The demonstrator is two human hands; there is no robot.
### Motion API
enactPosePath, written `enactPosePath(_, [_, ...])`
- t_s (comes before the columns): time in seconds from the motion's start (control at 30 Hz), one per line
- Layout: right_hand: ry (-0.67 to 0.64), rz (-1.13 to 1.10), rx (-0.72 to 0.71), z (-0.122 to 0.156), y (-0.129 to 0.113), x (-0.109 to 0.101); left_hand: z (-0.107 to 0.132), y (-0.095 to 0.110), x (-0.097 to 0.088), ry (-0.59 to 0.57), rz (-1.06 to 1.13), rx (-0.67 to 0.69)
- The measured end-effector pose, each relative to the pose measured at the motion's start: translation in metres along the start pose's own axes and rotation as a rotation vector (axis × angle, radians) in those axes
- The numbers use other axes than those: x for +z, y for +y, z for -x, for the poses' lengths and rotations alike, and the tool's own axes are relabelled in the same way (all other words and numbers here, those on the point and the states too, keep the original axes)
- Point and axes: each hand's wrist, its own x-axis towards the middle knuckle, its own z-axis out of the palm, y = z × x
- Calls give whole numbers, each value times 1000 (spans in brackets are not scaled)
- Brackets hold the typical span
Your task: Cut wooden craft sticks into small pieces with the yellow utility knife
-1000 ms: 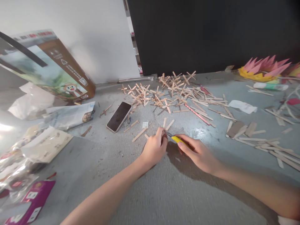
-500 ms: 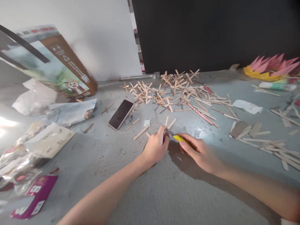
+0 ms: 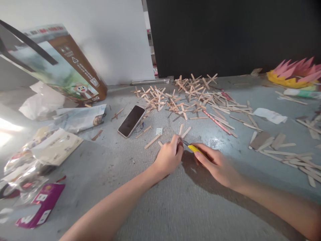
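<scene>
Pinched in the fingers of my left hand (image 3: 168, 156) is a wooden craft stick (image 3: 181, 130), its upper end poking out above the fingertips. My right hand (image 3: 216, 164) is wrapped round a yellow utility knife (image 3: 194, 149). The knife's blade (image 3: 185, 142) points left and meets the stick at my left fingertips; the exact contact is hidden by the fingers. Just behind, another loose stick (image 3: 186, 132) slants on the table. More loose sticks (image 3: 152, 142) and a small pale square (image 3: 159, 131) lie left of my left hand.
A phone (image 3: 131, 121) lies left of a heap of crossed sticks (image 3: 175, 97). Flat sticks (image 3: 291, 155) are scattered at right, near a pink and yellow paper crown (image 3: 292, 75). A paper bag (image 3: 75, 70), plastic packets (image 3: 57, 147) and a purple package (image 3: 42, 204) stand or lie at left.
The whole view has shifted slightly, so things appear a little further right. Both hands keep their grips on the stick and the knife, with hardly any movement between them.
</scene>
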Motion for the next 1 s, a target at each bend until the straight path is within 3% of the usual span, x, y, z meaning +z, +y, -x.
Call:
enactPosePath(0.7, [-2,13,-8,0,-1,0,3,5,-3,-1,-89,-52])
enactPosePath(1.0, [-20,2,-5,-1,-3,-1,2,2,-2,20,-83,3])
